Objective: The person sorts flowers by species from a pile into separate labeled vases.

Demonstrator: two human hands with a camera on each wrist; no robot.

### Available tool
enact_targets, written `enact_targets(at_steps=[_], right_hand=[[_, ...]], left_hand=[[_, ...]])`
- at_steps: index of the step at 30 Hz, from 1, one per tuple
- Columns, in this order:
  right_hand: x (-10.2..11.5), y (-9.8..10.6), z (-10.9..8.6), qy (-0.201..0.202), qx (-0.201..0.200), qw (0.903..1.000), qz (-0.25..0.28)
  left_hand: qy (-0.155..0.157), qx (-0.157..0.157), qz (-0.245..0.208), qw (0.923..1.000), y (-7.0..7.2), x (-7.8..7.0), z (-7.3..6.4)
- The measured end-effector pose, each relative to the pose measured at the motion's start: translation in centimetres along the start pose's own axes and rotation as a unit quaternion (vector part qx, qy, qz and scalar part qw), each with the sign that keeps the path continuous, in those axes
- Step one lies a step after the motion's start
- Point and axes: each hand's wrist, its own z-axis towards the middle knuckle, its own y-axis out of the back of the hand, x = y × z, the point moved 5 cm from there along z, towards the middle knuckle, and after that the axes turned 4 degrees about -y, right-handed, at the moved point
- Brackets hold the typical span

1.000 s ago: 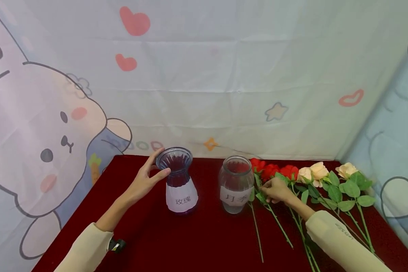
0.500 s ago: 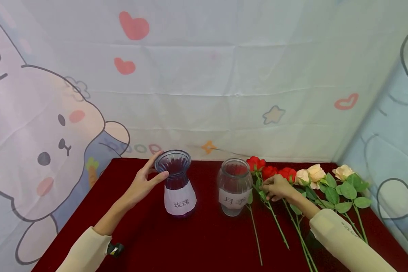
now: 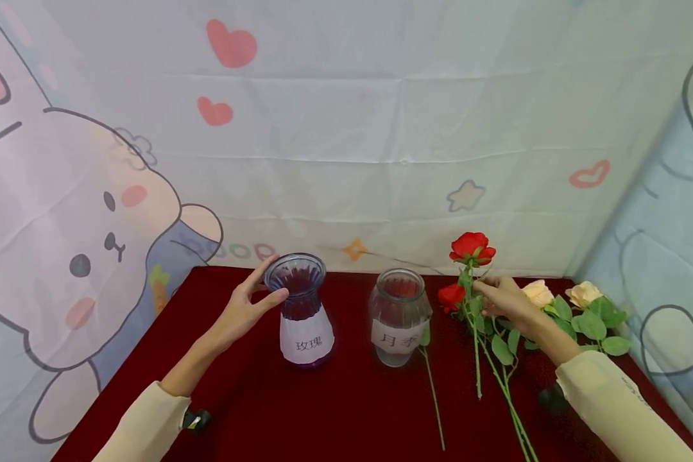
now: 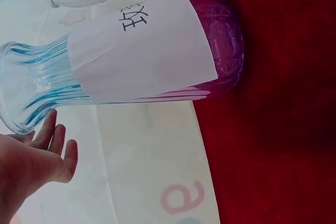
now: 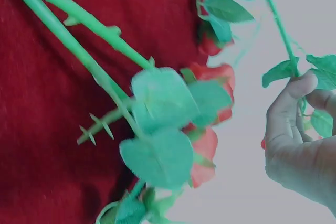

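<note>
My left hand (image 3: 244,314) touches the rim and neck of a blue-and-purple glass vase (image 3: 306,337) with a white paper label. Its thumb lies at the front and its forefinger at the far side, both fairly straight; in the left wrist view the other fingers (image 4: 56,140) hang loose beside the neck. My right hand (image 3: 507,300) pinches the stem of a red rose (image 3: 471,248) between thumb and fingers. The rose stands nearly upright, its bloom above the hand and its stem (image 5: 278,24) pointing down. Right of the vase stands a clear glass jar (image 3: 394,308), also labelled.
Another red rose (image 3: 452,298) lies behind the held stem. Several cream roses (image 3: 583,293) with green leaves lie at the right of the dark red tablecloth (image 3: 346,410). A loose stem (image 3: 433,394) lies by the jar. A printed cloth backdrop (image 3: 335,128) rises behind.
My right hand has lifted a red rose off the cloth and moved right, bringing its stem from slanting to nearly upright. The left hand stays at the vase.
</note>
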Motion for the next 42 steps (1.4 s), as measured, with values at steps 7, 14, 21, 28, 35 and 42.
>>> enact_targets(at_steps=[7,14,21,28,35,42], right_hand=[[0.6,3.5,-1.1,0.020,-0.011,0.9982,0.056],[1.0,5.6,-2.6,0.044,0.004,0.9778,0.205],[2.6,5.7,-3.9,0.096,0.030,0.9475,0.303],[4.9,5.0,-4.7,0.125,0.056,0.9307,0.339],[7.5,3.7,-5.4,0.158,0.065,0.9206,0.351],[9.4,2.5,-6.0,0.187,0.080,0.8969,0.393]], left_hand=[[-0.002,0.000,0.004,1.0000,0.2,-0.2,0.2],[-0.002,0.002,0.002,1.0000,0.1,-0.3,0.2],[0.002,0.001,0.004,1.0000,0.0,-0.2,0.1],[0.003,0.007,0.008,0.9999,0.1,-0.4,0.0],[0.007,0.009,0.009,0.9999,0.0,-0.3,0.0],[0.009,0.010,0.007,0.9999,0.0,-0.2,0.0]])
